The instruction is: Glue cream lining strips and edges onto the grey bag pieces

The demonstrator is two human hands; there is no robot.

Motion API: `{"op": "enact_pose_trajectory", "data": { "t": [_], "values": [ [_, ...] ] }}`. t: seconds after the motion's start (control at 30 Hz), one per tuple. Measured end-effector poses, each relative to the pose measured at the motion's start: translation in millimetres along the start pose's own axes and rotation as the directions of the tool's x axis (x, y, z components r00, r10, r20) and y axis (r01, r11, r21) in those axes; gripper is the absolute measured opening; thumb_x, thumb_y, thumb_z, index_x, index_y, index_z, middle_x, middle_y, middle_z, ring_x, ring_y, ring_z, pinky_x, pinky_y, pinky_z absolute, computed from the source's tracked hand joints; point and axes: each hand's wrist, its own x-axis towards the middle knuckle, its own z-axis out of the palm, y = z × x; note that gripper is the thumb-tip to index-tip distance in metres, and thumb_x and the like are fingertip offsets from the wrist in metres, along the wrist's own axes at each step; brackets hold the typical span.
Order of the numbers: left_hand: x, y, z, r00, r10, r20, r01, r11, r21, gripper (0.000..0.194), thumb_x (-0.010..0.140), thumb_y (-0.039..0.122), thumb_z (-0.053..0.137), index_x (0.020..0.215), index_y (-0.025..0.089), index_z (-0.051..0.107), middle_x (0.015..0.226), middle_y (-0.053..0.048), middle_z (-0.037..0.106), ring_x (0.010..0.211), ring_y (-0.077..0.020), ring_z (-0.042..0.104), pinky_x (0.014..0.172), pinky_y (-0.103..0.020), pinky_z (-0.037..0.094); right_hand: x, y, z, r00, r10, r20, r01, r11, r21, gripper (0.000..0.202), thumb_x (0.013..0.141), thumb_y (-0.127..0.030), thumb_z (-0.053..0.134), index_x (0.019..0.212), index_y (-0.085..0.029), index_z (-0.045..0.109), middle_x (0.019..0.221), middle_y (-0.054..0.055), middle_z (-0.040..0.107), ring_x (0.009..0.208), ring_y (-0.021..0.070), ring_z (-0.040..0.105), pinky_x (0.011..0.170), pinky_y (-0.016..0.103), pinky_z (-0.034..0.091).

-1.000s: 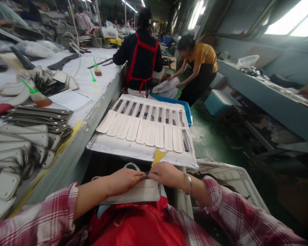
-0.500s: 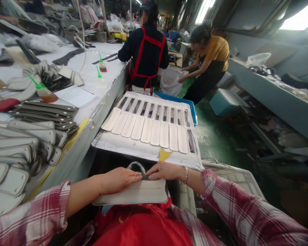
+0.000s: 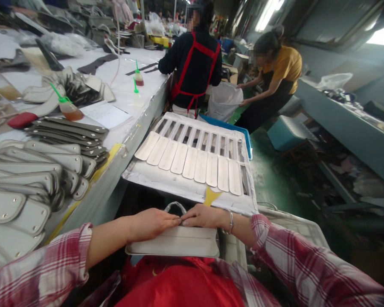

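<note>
A white handbag [image 3: 176, 242] with a dark top edge rests low in front of my body, and its wrapped handle [image 3: 175, 206] arches up behind my fingers. My left hand [image 3: 153, 224] lies along the bag's top edge, its fingers together and pressing there. From the other side my right hand [image 3: 200, 216] grips the same edge, its fingertips meeting those of the left. My thumbs and the far side of the bag are hidden. Just beyond stands a white-covered rack [image 3: 153, 181] bearing a row of white strips [image 3: 188, 163] with rounded ends.
On the left table [image 3: 121, 111] lie piles of grey-white flaps [image 3: 28, 187], dark pieces [image 3: 73, 133] and a glue bottle [image 3: 69, 108] with a green nozzle. A yellow piece [image 3: 211, 195] hangs at the rack's front edge. One co-worker [image 3: 192, 68] stands ahead; another [image 3: 280, 72] holds a white sack [image 3: 224, 100].
My view has turned slightly left, so the surroundings sit further right. Both hands stay on the bag's top edge, their fingertips now closer together. The bending co-worker has raised the sack's rim slightly.
</note>
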Motion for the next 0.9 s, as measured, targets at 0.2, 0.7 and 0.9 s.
{"op": "enact_pose_trajectory", "data": {
  "t": [0.2, 0.7, 0.9],
  "values": [
    [-19.8, -6.6, 3.6, 0.999, -0.007, -0.046, 0.007, 1.0, 0.012, 0.053, 0.08, 0.004, 0.041, 0.132, 0.016, 0.037, 0.131, -0.009, 0.049, 0.119, -0.015, 0.046, 0.098, -0.025, 0.038, 15.0, -8.7, 2.8, 1.0, -0.02, 0.012, 0.02, 0.999, -0.029, 0.036, 0.082, -0.038, 0.052, 0.11, -0.019, 0.064, 0.102, 0.001, 0.067, 0.093, 0.0175, 0.06, 0.081, 0.023, 0.043],
    [-68.0, -16.2, 4.4, 0.99, -0.078, -0.114, 0.08, 0.997, 0.01, 0.051, 0.079, 0.006, 0.046, 0.129, 0.014, 0.042, 0.126, -0.011, 0.054, 0.114, -0.0181, 0.052, 0.096, -0.028, 0.042, 58.3, -38.2, 14.8, 0.998, -0.04, 0.052, 0.042, 0.999, -0.031, 0.039, 0.082, -0.039, 0.051, 0.108, -0.014, 0.065, 0.098, 0.002, 0.067, 0.088, 0.0167, 0.059, 0.078, 0.023, 0.043],
    [-82.5, -17.0, 3.1, 0.964, -0.175, -0.201, 0.171, 0.985, -0.038, 0.03, 0.087, 0.016, 0.042, 0.112, 0.017, 0.06, 0.108, -0.007, 0.066, 0.097, -0.0168, 0.062, 0.087, -0.026, 0.048, 77.4, -43.5, 20.6, 0.998, -0.017, 0.064, 0.022, 0.997, -0.076, 0.038, 0.081, -0.041, 0.052, 0.107, -0.018, 0.065, 0.096, 0.001, 0.067, 0.087, 0.0165, 0.058, 0.077, 0.022, 0.042]
  ]
}}
